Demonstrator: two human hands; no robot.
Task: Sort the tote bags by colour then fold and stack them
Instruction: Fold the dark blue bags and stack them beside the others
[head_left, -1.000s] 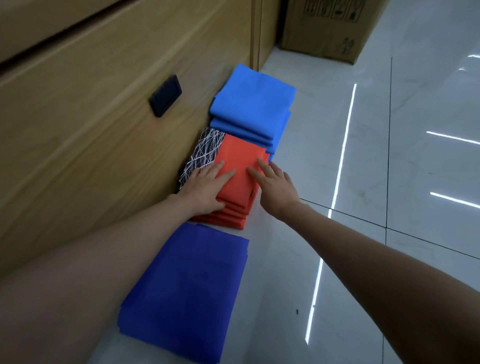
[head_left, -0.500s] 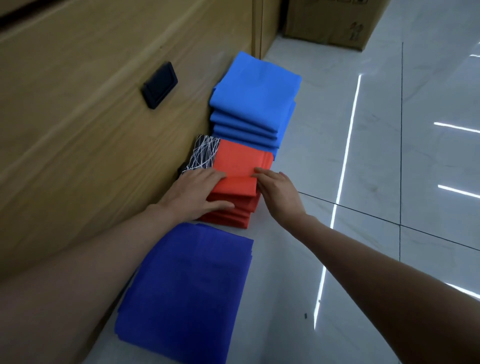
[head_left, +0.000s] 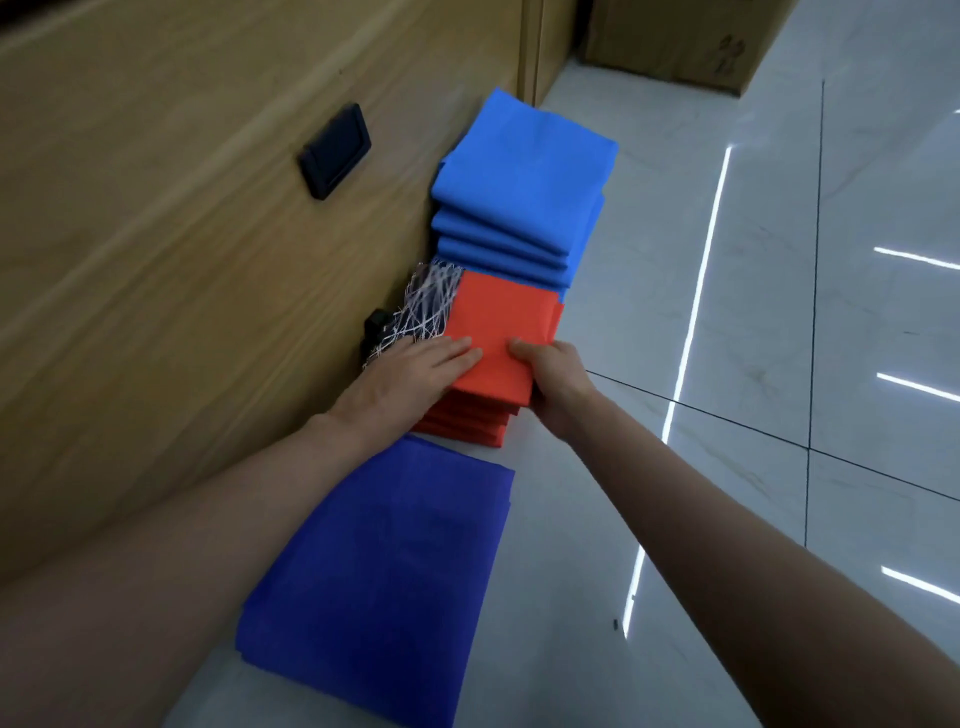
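A stack of folded orange-red tote bags (head_left: 498, 332) sits on the white floor against a wooden wall. My left hand (head_left: 410, 382) lies flat on the near left of the top bag, fingers spread. My right hand (head_left: 553, 379) curls around the stack's near right corner, thumb on top. Behind it stands a taller stack of folded light blue bags (head_left: 524, 192). A darker blue bag (head_left: 384, 577) lies flat on the floor nearer to me, under my left forearm. A black bag with white line print (head_left: 423, 309) is wedged between the orange stack and the wall.
The wooden wall (head_left: 182, 270) runs along the left, with a black recessed plate (head_left: 335, 150) in it. A cardboard box (head_left: 675, 41) stands at the far end. White glossy floor tiles (head_left: 753, 338) stretch to the right.
Both hands slid back from the top of the orange stack to its near edge; the right hand now wraps the corner. The camera moved slightly.
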